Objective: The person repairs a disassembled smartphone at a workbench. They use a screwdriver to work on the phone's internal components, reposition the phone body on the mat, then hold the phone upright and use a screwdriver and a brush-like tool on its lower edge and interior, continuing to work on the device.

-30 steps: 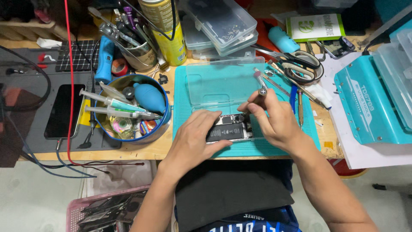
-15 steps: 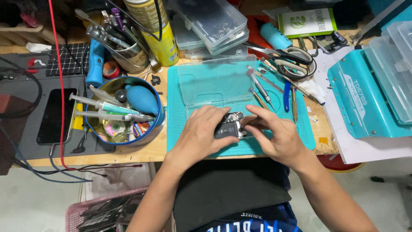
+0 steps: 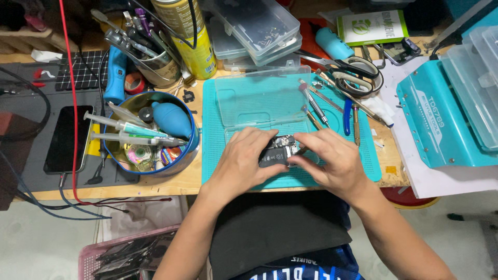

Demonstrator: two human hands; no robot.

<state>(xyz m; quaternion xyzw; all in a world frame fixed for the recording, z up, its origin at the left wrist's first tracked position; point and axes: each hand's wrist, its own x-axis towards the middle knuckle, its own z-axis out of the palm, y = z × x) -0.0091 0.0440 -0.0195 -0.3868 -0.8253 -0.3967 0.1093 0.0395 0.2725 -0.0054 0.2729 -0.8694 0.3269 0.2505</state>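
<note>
So there's a cluttered wooden worktop (image 3: 192, 181) with a teal silicone repair mat (image 3: 244, 106) on it. Left hand (image 3: 249, 161) and right hand (image 3: 332, 163) both clamp a small opened black phone (image 3: 277, 151) at the mat's near edge.

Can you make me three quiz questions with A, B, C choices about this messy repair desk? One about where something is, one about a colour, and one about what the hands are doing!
1. Where is the blue air blower?
A in the round tin
B on the mat
C on the floor
2. What colour is the work mat?
A red
B teal
C yellow
3. What are the left hand and right hand doing?
A resting apart
B both holding the opened phone
C cutting with scissors

A: it lies inside the round tin.
B: the mat is teal.
B: both hands grip the phone.
</note>
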